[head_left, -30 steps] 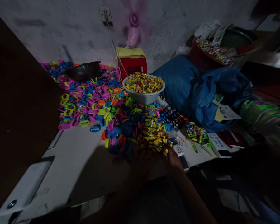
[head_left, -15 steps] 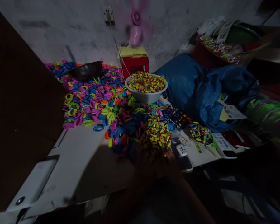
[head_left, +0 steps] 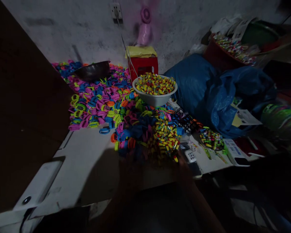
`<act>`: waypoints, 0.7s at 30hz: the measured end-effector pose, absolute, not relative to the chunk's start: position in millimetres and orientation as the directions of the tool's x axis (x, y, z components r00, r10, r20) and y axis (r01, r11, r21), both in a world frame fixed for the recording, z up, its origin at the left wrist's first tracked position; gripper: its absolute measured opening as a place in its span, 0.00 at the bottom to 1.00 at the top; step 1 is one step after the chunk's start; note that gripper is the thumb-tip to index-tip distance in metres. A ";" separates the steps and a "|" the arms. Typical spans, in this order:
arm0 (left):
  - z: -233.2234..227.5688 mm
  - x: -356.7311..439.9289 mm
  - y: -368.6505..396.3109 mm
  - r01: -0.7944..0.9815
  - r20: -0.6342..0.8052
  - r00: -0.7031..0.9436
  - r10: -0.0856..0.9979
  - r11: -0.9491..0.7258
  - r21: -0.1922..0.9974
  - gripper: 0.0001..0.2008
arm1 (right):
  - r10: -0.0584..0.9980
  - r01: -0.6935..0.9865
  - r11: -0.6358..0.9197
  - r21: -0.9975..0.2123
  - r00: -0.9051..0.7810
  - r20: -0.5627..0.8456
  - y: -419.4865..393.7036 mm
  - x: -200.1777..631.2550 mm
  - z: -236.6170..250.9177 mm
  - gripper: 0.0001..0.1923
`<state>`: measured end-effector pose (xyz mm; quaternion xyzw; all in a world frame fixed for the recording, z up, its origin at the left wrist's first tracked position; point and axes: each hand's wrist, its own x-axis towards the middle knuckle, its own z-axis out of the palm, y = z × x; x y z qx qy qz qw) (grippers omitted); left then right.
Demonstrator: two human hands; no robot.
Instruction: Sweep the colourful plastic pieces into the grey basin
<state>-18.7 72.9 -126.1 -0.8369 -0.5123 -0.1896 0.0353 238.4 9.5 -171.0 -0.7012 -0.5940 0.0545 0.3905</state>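
Both my hands are in deep shadow at the table's near edge. My right hand [head_left: 184, 166] rests beside a heap of small yellow and red pieces [head_left: 166, 137], close to a small white device [head_left: 190, 156] and a black phone [head_left: 195, 169]. My left hand [head_left: 132, 170] is a dark blur just below a pile of blue, pink and orange plastic bands [head_left: 132, 132]. Whether either hand holds anything is hidden by the dark. A white bowl [head_left: 155, 101] heaped with the same yellow pieces stands behind the piles.
More coloured bands [head_left: 96, 100] cover the table's [head_left: 87, 152] far left around a dark bowl [head_left: 93, 70]. A red box [head_left: 142, 66] and pink fan [head_left: 145, 29] stand at the wall. Blue bags [head_left: 208, 94], a black grid [head_left: 184, 119] and a small dish [head_left: 211, 139] lie right. A dark panel [head_left: 21, 113] stands left.
The view has shifted, so everything sits slightly further right. My hands have drawn back a little from the heap toward the table's near edge and have become darker.
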 end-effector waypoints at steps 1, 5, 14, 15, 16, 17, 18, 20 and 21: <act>-124.5 -29.4 76.1 0.881 0.347 0.380 0.857 -0.450 0.148 0.22 | 0.888 0.787 0.024 -0.616 0.267 0.375 12.7 235.9 -170.6 0.25; -123.0 -60.5 84.5 0.828 0.346 0.353 0.870 -0.462 0.317 0.22 | 0.905 0.794 0.065 -0.604 0.208 0.371 11.3 235.0 -174.3 0.26; -116.6 -35.0 99.8 0.834 0.300 0.252 0.920 -0.364 0.416 0.20 | 0.886 0.861 0.162 -0.481 0.088 0.456 -15.4 245.8 -183.6 0.22; -115.1 -31.1 101.6 0.834 0.290 0.253 0.923 -0.361 0.418 0.20 | 0.871 0.872 0.164 -0.461 0.092 0.482 -19.8 244.7 -185.2 0.21; -114.0 -28.0 103.5 0.835 0.281 0.260 0.924 -0.361 0.414 0.19 | 0.856 0.880 0.160 -0.448 0.102 0.507 -24.4 242.5 -186.4 0.19; -113.2 -25.7 105.7 0.837 0.277 0.270 0.922 -0.367 0.407 0.18 | 0.847 0.881 0.152 -0.447 0.117 0.518 -28.9 239.2 -186.6 0.18; -112.8 -24.1 108.0 0.836 0.280 0.278 0.919 -0.375 0.400 0.16 | 0.848 0.876 0.144 -0.460 0.130 0.513 -32.9 234.9 -185.5 0.18; -112.6 -23.2 112.4 0.830 0.300 0.283 0.911 -0.390 0.400 0.11 | 0.877 0.849 0.132 -0.511 0.140 0.460 -37.5 224.6 -178.8 0.20; -112.1 -23.8 113.8 0.826 0.313 0.282 0.907 -0.395 0.401 0.09 | 0.896 0.834 0.132 -0.535 0.131 0.425 -37.6 219.6 -173.3 0.21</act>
